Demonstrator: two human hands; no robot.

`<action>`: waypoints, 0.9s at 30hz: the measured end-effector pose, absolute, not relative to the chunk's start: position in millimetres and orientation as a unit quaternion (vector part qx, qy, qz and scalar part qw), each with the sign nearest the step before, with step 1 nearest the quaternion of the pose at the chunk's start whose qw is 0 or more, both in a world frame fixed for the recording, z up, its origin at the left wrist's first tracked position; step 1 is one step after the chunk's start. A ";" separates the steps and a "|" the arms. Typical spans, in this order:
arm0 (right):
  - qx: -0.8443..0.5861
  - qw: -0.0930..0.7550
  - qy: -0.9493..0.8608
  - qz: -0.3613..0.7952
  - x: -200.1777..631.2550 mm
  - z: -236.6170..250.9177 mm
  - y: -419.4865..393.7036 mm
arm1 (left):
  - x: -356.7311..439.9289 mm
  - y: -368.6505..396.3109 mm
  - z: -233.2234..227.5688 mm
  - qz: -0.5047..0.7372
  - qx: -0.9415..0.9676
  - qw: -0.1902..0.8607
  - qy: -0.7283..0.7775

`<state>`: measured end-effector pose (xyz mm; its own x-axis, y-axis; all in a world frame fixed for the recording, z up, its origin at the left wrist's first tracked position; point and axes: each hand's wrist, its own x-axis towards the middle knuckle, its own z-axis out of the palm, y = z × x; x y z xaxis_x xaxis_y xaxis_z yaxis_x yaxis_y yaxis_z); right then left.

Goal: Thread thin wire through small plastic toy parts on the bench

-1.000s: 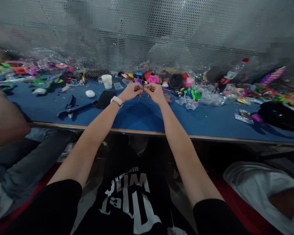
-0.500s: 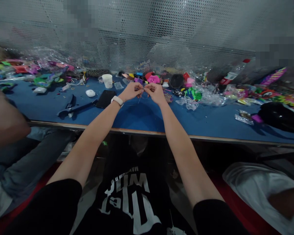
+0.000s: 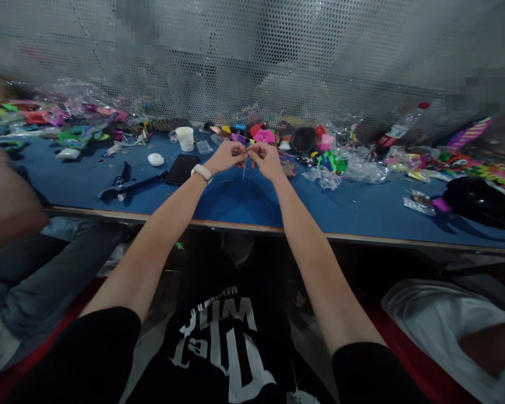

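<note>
While reaching out over the blue felt-topped worktable, pinching a thin pale thread between the fingertips of the left hand and right hand, fingers pressed together, knuckles nearly touching. Hanging slack just above the tabletop, near a black flat pouch and a white plastic cup.

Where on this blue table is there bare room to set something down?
The table is bare along its near edge, right of the right hand up to the black bag. A smaller bare patch lies at the front left, below the black tool. The back strip along the mesh wall is crowded with colourful toys and plastic wrappers.
</note>
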<state>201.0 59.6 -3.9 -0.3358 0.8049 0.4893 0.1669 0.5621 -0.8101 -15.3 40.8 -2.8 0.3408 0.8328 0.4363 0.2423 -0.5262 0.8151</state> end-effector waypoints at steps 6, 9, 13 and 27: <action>-0.328 0.485 -0.734 0.344 201.0 -6.5 62.6 | -13.9 39.4 -2.3 0.451 0.739 0.333 0.374; -0.326 0.489 -0.729 0.350 200.7 -7.7 64.0 | -14.1 40.8 -3.4 0.448 0.740 0.334 0.374; -0.321 0.492 -0.726 0.358 199.7 -9.7 66.4 | -14.4 43.6 -6.4 0.450 0.742 0.331 0.371; -0.327 0.490 -0.709 0.389 198.7 -12.6 71.1 | -13.6 42.9 -6.1 0.450 0.739 0.333 0.373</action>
